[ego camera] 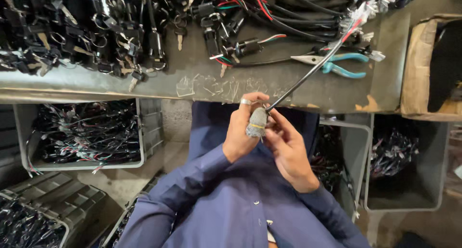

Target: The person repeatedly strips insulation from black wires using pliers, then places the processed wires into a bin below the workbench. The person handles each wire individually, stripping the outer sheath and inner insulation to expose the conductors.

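Both hands meet just below the desk [288, 91] edge; my left hand [242, 130] and right hand [284, 144] pinch a black cable [308, 74] at its grey-wrapped end [257, 122]; teal-handled pliers [337, 64] lie beside it.

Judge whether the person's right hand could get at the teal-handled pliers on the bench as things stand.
Probably yes, but not at once. The pliers lie in the open on the bench top, nothing covering them. The right hand is busy gripping the black sheathed cable and would have to release it.
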